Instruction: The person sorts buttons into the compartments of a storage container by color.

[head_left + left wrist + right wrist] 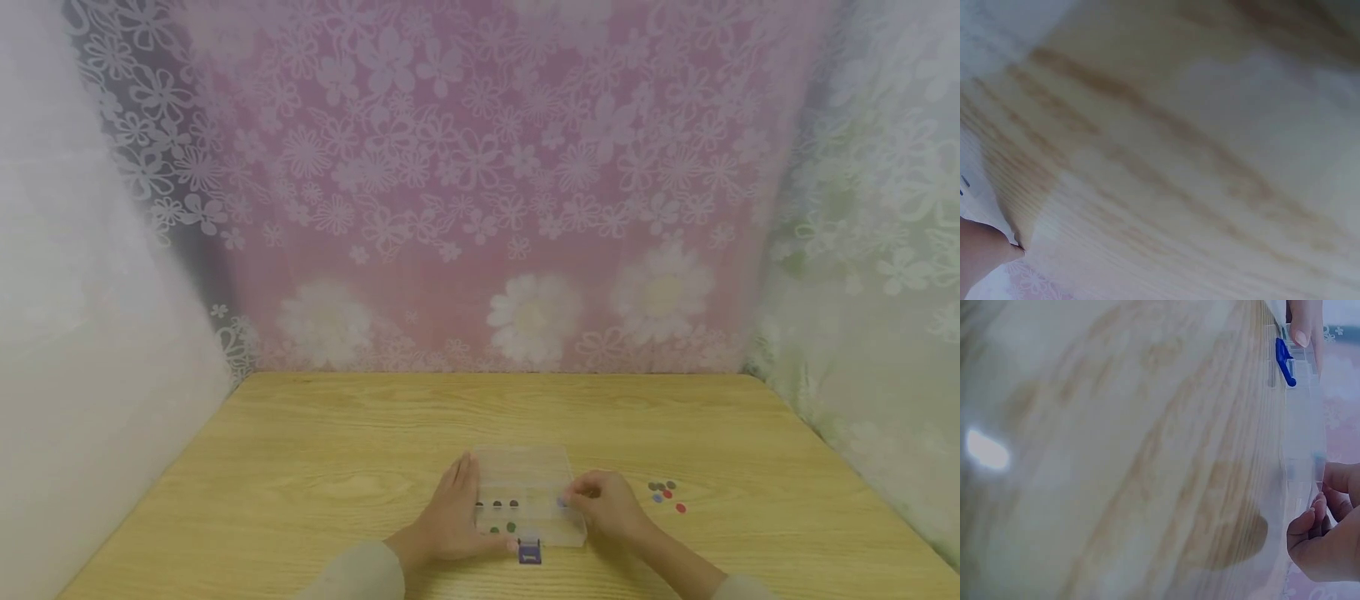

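A clear plastic box (522, 467) with a blue latch (529, 552) on its front lies on the table. Along its left side my left hand (453, 521) rests with straight fingers, the thumb stretched along the front edge. My right hand (609, 504) is over the box's right edge, its thumb and fingertips pinching a small blue disc (561, 502). In the right wrist view, the curled fingers of my right hand (1329, 544) meet the box's edge, though the disc is hidden. Several black discs (497, 504) and two green discs (512, 527) are inside the box.
Right of the box, a loose group lies on the wooden table (337, 442): several dark grey discs (661, 487), a blue disc (657, 498) and two red discs (680, 507). Flowered curtains (517, 208) hang behind and at both sides.
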